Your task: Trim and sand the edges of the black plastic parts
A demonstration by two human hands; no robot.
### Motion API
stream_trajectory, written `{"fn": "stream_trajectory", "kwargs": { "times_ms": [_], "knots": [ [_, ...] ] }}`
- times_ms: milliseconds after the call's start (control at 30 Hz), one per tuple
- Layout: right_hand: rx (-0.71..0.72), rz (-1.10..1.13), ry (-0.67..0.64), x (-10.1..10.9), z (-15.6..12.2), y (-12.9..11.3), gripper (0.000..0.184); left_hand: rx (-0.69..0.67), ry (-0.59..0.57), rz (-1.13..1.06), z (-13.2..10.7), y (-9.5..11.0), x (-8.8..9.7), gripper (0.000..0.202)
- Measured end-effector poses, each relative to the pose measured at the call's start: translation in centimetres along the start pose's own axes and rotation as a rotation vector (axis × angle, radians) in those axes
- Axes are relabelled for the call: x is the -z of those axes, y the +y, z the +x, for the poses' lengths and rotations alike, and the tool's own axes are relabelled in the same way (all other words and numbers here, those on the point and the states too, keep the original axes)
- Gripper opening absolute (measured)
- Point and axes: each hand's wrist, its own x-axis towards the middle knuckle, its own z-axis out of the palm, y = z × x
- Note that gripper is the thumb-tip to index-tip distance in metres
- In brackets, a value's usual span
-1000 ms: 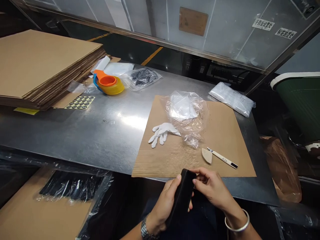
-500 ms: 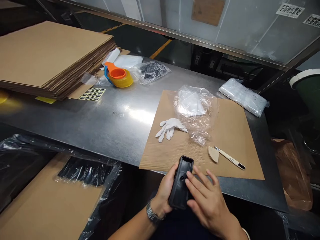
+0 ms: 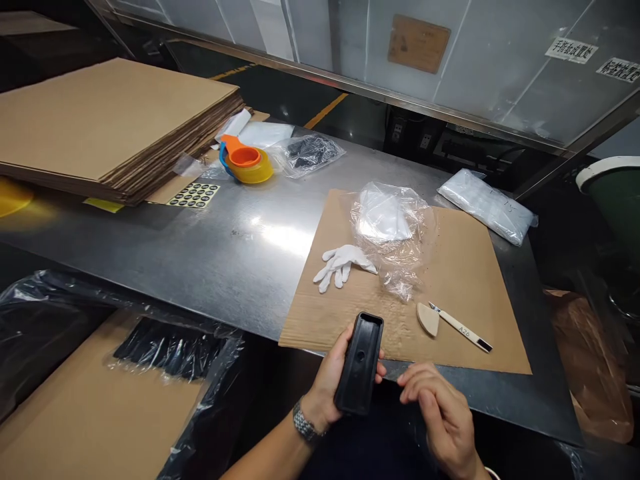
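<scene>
My left hand (image 3: 327, 377) is closed around a long black plastic tray-like piece (image 3: 360, 367), its hollow side facing up. The piece has a small round hole near its middle and a deeper recess at the far end. It is held at the table's near edge. To its right, my right hand (image 3: 443, 410) is off the piece, fingers curled together and nothing visible in them. Beyond the hands, on a cardboard sheet (image 3: 465, 267), lie a craft knife marked A26 (image 3: 463, 328), a beige wedge-shaped sponge (image 3: 428, 319) and a white glove (image 3: 344, 265).
A clear plastic bag with white contents (image 3: 385, 213) rests on the cardboard. Behind are a wrapped white pack (image 3: 487, 205), a tape dispenser (image 3: 245, 160), a sticker sheet (image 3: 196, 195) and stacked cardboard (image 3: 115, 113). A lined box (image 3: 100, 413) holds bagged black pieces (image 3: 170, 347) at lower left.
My right hand has left the black piece's surface, moving right, and its spread fingers have curled. My left hand still holds the piece. The view has tilted up slightly.
</scene>
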Motion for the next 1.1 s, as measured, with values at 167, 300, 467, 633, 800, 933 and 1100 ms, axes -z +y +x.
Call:
{"fn": "stream_trajectory", "kwargs": {
  "times_ms": [167, 300, 467, 633, 800, 933, 1100],
  "knots": [
    [-0.128, -0.275, 0.115, 0.0, 0.8, 2.8, 0.019, -0.042, -0.007, 0.016, -0.1, 0.3, -0.1, 0.054],
    [-0.222, -0.405, 0.193, 0.8, 2.5, 5.7, 0.022, -0.341, 0.123, 0.282, 0.8, 0.5, 0.1, 0.045],
    [-0.194, -0.552, 0.287, 3.1, 6.7, 8.6, 0.026, -0.667, 0.276, 0.535, 3.5, 1.4, 0.6, 0.043],
    [-0.055, -0.605, 0.223, 4.3, 12.8, 9.1, 0.026, -0.921, 0.364, 0.788, 6.2, 2.1, 0.5, 0.05],
    [-0.051, -0.648, 0.083, 3.9, 20.1, 10.3, 0.021, -1.027, 0.515, 1.075, 7.4, 1.7, 0.8, 0.046],
    [-0.129, -0.695, -0.018, 2.6, 25.1, 12.2, 0.024, -1.041, 0.592, 1.261, 7.7, 2.0, 1.5, 0.045],
    [-0.201, -0.714, -0.068, 1.2, 27.8, 13.9, 0.029, -1.02, 0.521, 1.111, 8.2, 2.8, 2.5, 0.045]
  ]
}}
